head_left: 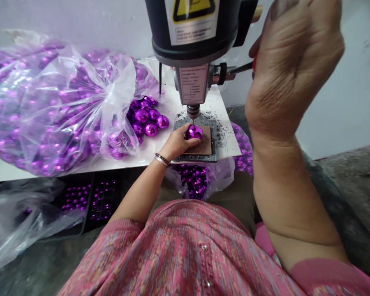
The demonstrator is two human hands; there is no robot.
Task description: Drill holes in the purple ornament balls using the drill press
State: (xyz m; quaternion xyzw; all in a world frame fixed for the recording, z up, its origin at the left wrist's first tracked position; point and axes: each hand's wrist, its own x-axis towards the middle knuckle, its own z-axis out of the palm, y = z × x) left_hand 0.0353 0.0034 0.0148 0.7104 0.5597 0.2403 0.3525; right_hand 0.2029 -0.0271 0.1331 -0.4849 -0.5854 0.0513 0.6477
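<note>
Under the drill press, my left hand grips a shiny purple faceted ball between thumb and fingers. The ball rests on a brown square board on the grey metal base. A thin drill bit points down at the ball's top; whether it touches I cannot tell. Raised at the upper right, my right hand is wrapped around the end of the press's lever, with a bit of red knob showing by the fingers.
A large clear bag of purple balls lies on the white tabletop at left, with loose balls spilling near the base. Dark shavings surround the base. Below the table edge hang another bag and black crates with purple balls.
</note>
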